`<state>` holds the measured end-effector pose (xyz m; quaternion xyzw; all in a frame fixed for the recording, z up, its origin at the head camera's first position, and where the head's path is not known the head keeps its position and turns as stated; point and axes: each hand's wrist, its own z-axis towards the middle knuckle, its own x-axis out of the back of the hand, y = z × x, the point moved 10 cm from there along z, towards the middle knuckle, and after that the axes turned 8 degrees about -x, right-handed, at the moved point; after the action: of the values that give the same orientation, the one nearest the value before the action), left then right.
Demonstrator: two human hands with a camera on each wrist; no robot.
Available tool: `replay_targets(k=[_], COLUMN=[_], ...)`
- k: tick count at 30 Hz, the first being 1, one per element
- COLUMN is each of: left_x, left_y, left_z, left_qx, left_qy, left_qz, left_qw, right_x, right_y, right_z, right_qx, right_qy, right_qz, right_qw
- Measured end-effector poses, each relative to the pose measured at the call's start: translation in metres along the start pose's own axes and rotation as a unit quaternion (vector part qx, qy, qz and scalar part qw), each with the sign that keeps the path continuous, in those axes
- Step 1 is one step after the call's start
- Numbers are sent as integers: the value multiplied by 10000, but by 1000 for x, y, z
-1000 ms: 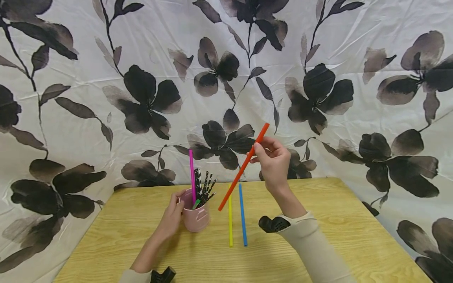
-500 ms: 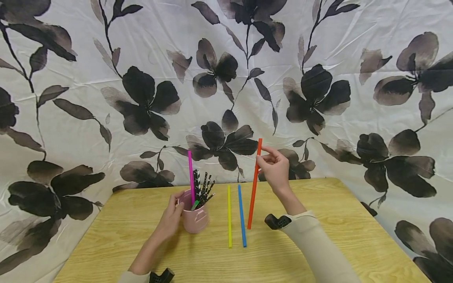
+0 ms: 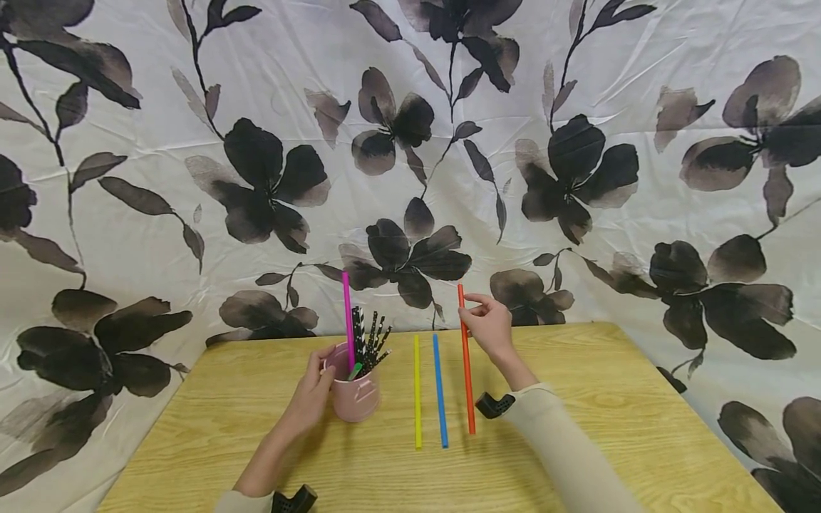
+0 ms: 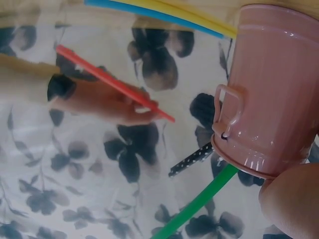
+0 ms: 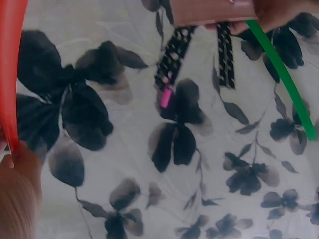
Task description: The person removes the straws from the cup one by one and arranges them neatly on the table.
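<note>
My right hand (image 3: 492, 324) pinches a red drinking straw (image 3: 467, 377) near its upper end. The straw stands nearly upright in the head view, right of a blue straw (image 3: 440, 392) and a yellow straw (image 3: 417, 392) lying on the table. Whether its lower end touches the wood I cannot tell. With my left hand (image 3: 313, 388) I hold a pink cup (image 3: 355, 399) by its rim. A magenta straw (image 3: 348, 313), several black patterned straws (image 3: 372, 345) and a green straw (image 4: 199, 199) stick out of the cup. In the right wrist view the red straw (image 5: 9, 74) runs down the left edge.
The wooden table (image 3: 359, 470) ends at a hanging floral cloth (image 3: 410, 192) just behind the straws. A small black device (image 3: 495, 405) sits at my right wrist, another (image 3: 295, 499) at my left wrist.
The red straw has come down and swung from a slant to nearly upright, moving right past the yellow and blue straws. My right hand has lowered with it. The left hand stays on the cup.
</note>
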<state>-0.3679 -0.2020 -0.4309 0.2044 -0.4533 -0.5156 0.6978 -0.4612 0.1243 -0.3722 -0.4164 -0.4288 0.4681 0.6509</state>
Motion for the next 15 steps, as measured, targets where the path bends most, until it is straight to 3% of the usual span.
replay_targets(k=[15], left_x=[-2], left_y=[-2], left_z=[-1], left_qx=[205], left_qy=[-84], left_qz=[-160], left_qw=[9996], right_x=[-24], right_y=[65], right_z=[6], right_qx=[-588], right_qy=[-103], right_qz=[-813], right_qw=[9949])
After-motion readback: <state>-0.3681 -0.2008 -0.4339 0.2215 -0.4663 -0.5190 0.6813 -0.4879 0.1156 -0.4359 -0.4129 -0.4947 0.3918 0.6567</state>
